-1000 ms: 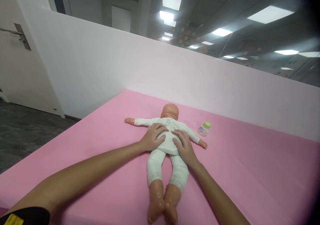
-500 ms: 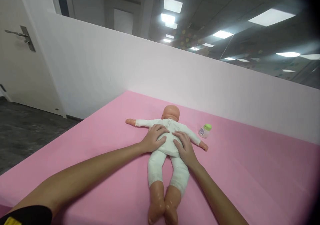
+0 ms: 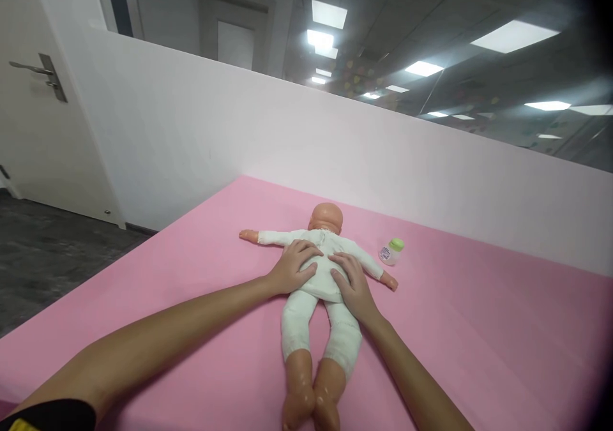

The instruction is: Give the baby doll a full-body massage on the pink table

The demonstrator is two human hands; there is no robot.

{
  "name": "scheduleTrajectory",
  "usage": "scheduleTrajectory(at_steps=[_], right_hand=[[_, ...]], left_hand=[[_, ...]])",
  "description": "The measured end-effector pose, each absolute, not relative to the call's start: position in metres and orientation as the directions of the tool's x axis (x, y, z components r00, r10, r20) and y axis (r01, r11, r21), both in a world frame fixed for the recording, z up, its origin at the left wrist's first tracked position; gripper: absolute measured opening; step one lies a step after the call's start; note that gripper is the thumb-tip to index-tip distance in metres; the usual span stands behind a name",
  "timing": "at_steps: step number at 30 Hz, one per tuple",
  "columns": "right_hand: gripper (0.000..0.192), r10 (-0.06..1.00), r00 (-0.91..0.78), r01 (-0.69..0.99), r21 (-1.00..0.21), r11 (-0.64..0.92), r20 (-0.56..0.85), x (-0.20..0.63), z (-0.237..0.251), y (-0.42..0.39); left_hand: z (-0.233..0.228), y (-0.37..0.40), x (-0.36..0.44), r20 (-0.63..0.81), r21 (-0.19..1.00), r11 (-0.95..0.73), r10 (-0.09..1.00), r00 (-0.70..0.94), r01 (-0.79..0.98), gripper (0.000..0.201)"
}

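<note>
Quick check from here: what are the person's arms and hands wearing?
Both forearms are bare, and the left hand and right hand wear no gloves, rings or watch. A black sleeve with a yellow mark shows on the left upper arm.

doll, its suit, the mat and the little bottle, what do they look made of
Doll: head and feet look like glossy moulded vinyl or plastic, with shiny highlights on the feet. Suit: soft matte white knit fabric, wrinkling under the left hand and right hand. Mat: matte pink, probably foam or padded sheet; no weave shows. Bottle: seemingly clear plastic with a green plastic cap.
</note>
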State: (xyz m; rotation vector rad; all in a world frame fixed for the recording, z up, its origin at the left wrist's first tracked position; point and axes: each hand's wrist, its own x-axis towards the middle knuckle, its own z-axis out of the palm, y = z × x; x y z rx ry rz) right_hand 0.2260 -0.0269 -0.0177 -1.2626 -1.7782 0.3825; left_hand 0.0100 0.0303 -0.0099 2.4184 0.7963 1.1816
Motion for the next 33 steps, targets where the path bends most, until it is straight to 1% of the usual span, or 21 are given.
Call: scheduleTrajectory(at_steps=[17, 33], right_hand=[[0.030, 0.863, -0.085, 0.589, -0.674, 0.446, 0.497, 0.2272, -0.0212, -0.0237], [0.033, 0.856, -0.079, 0.598, -0.663, 0.451, 0.511, 0.2269, -0.0211, -0.0245]], left_hand=[[-0.0089, 0.0312, 0.0093, 0.620, 0.511, -0.797, 0.600, 0.506, 0.321, 0.029], [-0.0094, 0.0325, 0.0098, 0.607, 0.517, -0.788, 0.614, 0.505, 0.335, 0.029]])
